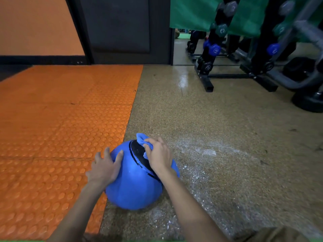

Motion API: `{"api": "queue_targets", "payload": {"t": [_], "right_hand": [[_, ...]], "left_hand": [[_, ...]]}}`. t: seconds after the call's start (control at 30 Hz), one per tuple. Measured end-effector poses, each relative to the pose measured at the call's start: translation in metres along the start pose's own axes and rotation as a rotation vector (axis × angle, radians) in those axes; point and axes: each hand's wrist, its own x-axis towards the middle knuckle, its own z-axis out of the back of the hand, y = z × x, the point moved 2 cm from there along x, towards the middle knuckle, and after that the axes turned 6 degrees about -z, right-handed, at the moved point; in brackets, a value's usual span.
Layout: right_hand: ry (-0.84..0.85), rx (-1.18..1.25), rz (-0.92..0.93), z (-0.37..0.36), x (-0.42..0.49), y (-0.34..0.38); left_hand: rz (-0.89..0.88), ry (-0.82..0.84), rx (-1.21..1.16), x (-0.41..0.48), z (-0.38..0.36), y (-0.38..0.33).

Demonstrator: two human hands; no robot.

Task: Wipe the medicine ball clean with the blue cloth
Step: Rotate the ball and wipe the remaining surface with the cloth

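A blue medicine ball [134, 186] with a black band sits on the speckled floor, at the edge of the orange mat. My left hand [104, 167] rests flat on the ball's left side, fingers spread and straight. My right hand [158, 155] grips a bunched blue cloth [142, 139] and presses it on the ball's upper right, over the black band. Part of the cloth is hidden under my fingers.
An orange studded mat [66, 119] covers the floor on the left. White dust or scuffing [197, 154] marks the speckled floor right of the ball. A dumbbell rack [209, 55] with blue and dark weights stands at the back right, before a green curtain.
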Motion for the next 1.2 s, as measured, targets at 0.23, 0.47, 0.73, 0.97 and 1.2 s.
{"api": "queue_targets", "payload": {"t": [0.23,0.47,0.73,0.97,1.2], "right_hand": [[-0.128,0.398,-0.395,-0.009,-0.038,-0.078],[-0.307,0.260,-0.075,-0.001,-0.072,-0.044],[-0.145,0.478,-0.513,0.000,-0.063,-0.099],[-0.328,0.193,0.079,-0.005,-0.077,-0.020],[-0.080,0.042,0.043,0.016,-0.021,-0.009]], "left_hand": [[-0.050,-0.140,-0.088,-0.020,-0.023,-0.020],[-0.045,-0.217,-0.042,-0.045,-0.032,-0.030],[-0.030,-0.220,-0.077,-0.057,-0.035,-0.033],[-0.038,-0.217,-0.044,-0.051,-0.038,-0.042],[0.019,-0.244,-0.068,-0.054,-0.040,-0.042]]}}
